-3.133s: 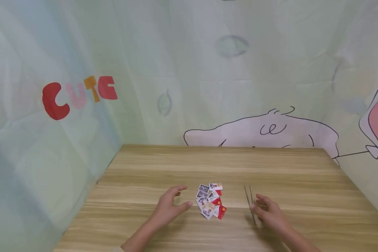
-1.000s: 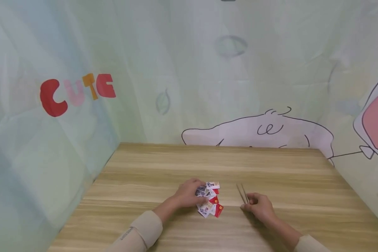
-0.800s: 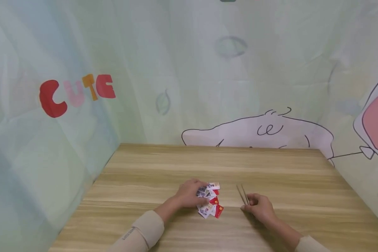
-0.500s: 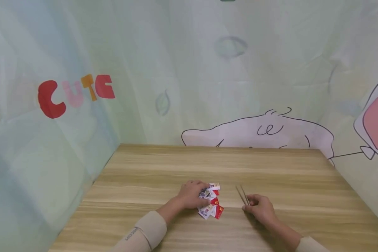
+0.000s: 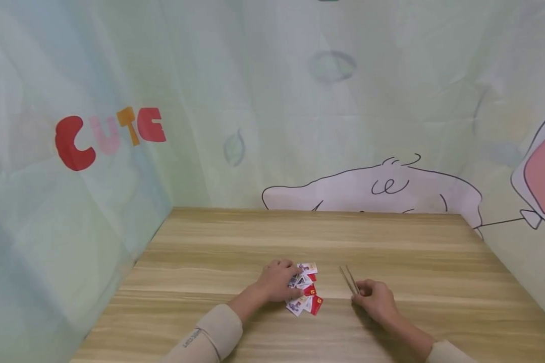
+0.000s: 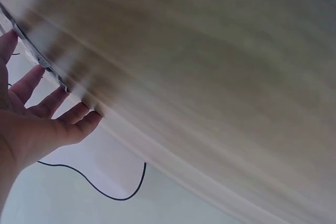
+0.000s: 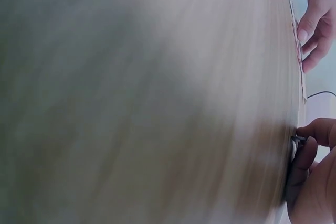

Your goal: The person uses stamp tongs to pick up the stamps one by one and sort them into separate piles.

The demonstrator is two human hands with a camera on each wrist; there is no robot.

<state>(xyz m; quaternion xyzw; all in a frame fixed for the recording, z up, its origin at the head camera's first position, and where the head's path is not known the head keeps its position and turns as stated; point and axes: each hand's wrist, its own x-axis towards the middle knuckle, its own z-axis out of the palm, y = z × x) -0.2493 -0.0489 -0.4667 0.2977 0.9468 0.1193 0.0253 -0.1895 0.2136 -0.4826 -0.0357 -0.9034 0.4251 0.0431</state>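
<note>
Tweezers, one pair, are pinched between the thumb and fingers of the right hand; both prongs stand apart and point away from the wearer. They are located above the wood-grain table, right of the small printed cards and clear of them. Two hands are present. The left hand is palm down, fingers spread, fingertips on the cards. Three red areas show; the overlapping cards cannot be fully counted, since the left hand covers part. Behind stands a wall sheet lettered "CUTE".
</note>
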